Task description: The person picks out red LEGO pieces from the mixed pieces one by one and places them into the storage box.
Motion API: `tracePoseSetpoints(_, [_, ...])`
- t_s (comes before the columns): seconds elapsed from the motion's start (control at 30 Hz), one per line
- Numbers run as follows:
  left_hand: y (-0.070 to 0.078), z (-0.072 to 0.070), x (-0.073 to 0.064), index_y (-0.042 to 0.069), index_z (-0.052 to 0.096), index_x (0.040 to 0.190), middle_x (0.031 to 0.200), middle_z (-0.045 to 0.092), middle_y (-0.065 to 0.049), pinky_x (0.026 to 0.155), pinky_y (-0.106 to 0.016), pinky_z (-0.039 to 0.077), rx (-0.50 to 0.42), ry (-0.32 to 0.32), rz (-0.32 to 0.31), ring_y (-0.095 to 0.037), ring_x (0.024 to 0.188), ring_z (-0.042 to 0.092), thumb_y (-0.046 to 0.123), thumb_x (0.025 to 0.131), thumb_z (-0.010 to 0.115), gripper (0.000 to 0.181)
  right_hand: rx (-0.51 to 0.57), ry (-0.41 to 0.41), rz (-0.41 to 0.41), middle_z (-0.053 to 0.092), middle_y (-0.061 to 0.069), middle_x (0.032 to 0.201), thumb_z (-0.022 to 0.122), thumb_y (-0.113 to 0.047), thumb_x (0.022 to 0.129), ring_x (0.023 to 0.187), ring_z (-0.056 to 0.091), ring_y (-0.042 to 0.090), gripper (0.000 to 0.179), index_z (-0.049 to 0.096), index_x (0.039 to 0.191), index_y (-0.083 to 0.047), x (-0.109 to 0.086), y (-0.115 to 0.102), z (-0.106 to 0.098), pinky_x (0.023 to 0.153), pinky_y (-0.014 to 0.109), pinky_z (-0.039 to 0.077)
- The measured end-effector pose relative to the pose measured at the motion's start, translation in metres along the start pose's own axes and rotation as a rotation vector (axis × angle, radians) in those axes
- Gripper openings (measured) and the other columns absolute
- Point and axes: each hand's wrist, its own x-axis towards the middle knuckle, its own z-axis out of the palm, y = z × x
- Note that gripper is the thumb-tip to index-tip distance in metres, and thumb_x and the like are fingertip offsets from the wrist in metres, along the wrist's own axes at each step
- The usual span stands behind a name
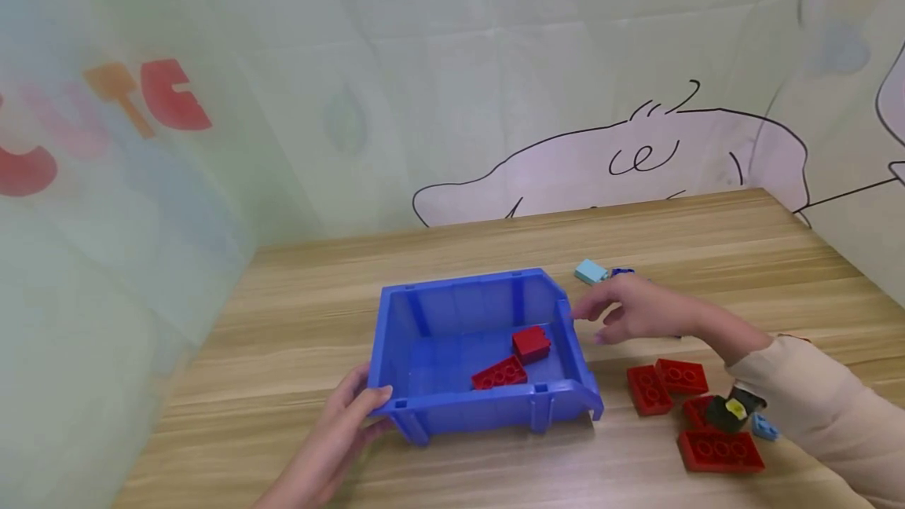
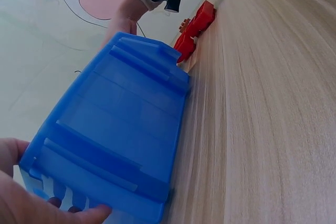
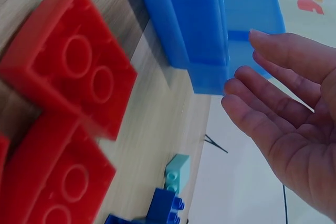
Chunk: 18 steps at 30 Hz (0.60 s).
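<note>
A blue plastic bin (image 1: pixel 467 407) stands on the wooden table, with two red toy bricks (image 1: pixel 530 344) lying inside toward its right end. My left hand (image 1: pixel 346 422) grips the bin's near left corner, thumb over the rim; the left wrist view has its fingers (image 2: pixel 94 214) curled against the end wall. Just beyond the bin's right side is my right hand (image 1: pixel 629 309), its fingers loosely bent and nothing between them. In the right wrist view that hand (image 3: pixel 294 103) is beside the bin's lower-front edge, palm showing. Several red bricks (image 1: pixel 719 451) lie on the table below my right forearm.
Behind my right hand are a light blue brick (image 1: pixel 591 272) and a dark blue brick (image 3: pixel 161 205), partly hidden in the head view. A small blue brick (image 1: pixel 764 426) lies by my right sleeve. A printed curtain (image 1: pixel 495 100) hangs along the table's back edge.
</note>
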Motion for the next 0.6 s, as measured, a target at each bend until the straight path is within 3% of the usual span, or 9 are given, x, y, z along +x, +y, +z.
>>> tracePoseSetpoints(0.4, [0.000,0.000,0.000,-0.009,0.028,0.137,0.133,0.038,-0.028,0.093,-0.046,0.045,0.012,0.001,-0.006,-0.034,0.115,0.046,0.014,0.088,0.049,0.058,-0.004,0.012,0.021,0.063,0.016,0.109,0.069,-0.009,0.081,0.100,0.059,0.034,0.033,0.062,0.111,0.003,-0.020,0.011,-0.005,0.080,0.033,0.054])
tracePoseSetpoints(0.6, [0.000,0.000,0.000,-0.008,0.028,0.137,0.134,0.038,-0.028,0.093,-0.047,0.045,0.016,-0.001,-0.011,-0.034,0.116,0.045,0.014,0.088,0.049,0.058,0.003,0.026,0.070,0.062,0.017,0.111,0.070,-0.013,0.081,0.100,0.058,0.033,0.038,0.060,0.114,0.004,-0.032,0.020,-0.007,0.080,0.035,0.054])
